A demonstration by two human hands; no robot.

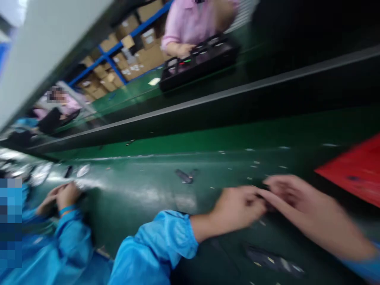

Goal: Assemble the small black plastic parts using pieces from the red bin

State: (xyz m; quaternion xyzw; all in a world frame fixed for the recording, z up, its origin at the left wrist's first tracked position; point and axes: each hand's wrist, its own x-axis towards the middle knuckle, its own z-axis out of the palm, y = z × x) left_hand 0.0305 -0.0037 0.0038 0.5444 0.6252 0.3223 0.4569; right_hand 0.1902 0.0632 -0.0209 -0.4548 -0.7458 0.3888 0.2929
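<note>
Blur hides what my left hand and right hand pinch together at lower right; I can't tell the grip

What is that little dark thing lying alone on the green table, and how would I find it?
Start at the long green table. Look just beyond the person's left hand, toward the middle. The small dark part lies there alone, untouched, darker than the pale specks scattered around it.

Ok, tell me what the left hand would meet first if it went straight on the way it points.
Probably the right hand: the left hand points right, fingertips already meeting it. The frame is blurred.
</note>
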